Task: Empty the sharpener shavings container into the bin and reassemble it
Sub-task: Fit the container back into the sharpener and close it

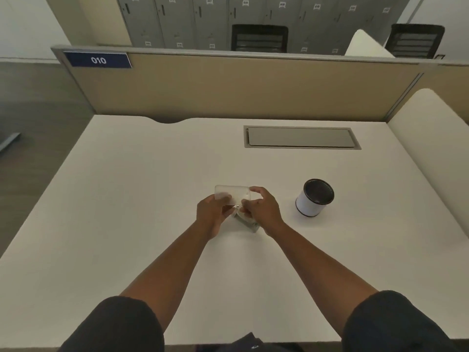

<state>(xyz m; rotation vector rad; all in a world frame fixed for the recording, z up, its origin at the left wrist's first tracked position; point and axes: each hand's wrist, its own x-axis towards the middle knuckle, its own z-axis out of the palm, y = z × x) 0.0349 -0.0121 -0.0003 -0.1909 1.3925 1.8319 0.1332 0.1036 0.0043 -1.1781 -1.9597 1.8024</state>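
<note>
A clear plastic shavings container (232, 193) is held above the middle of the white desk (127, 199). My left hand (212, 212) grips its left end and my right hand (262, 208) pinches its right end. Below the hands, partly hidden by my right hand, sits the grey sharpener body (247, 223) on the desk. Whether container and body touch is hidden by the fingers. A small round bin (314, 198), white with a black rim and dark inside, stands upright to the right of my hands.
A grey cable hatch (300, 137) is set into the desk at the back right. A tan partition (228, 85) closes the far edge, and a white rounded divider (429, 153) runs along the right side. Lockers and two black chairs stand beyond.
</note>
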